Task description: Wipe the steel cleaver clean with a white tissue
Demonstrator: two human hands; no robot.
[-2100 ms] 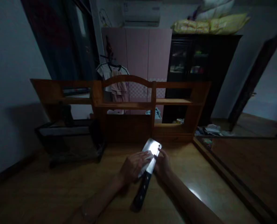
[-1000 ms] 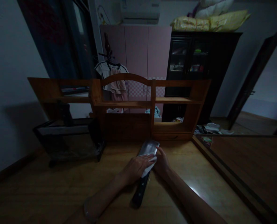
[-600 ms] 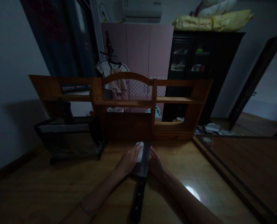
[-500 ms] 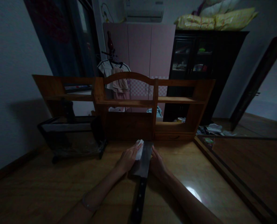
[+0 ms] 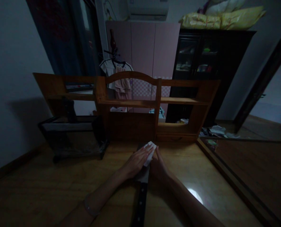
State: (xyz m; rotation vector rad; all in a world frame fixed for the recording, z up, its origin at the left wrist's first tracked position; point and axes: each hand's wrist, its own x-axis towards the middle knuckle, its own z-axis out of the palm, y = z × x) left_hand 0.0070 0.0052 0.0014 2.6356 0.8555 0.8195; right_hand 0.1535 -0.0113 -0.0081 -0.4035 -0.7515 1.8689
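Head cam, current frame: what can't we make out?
Blade: head view, mostly hidden by the left grip and wipe.
Handle: head view, end cut off by the bottom edge.
Right grip: head view, fingertips except the thumb's hidden under the wipe or blade; can't tell which.
Cabinet: head view, what's inside is too dark and small to name.
Air conditioner: head view, top cut off by the top edge.

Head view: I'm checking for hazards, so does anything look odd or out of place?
The black handle of the cleaver looks odd, ungripped: the left hand holds a white wipe over the blade, and the right hand is beside it. No spill shows.
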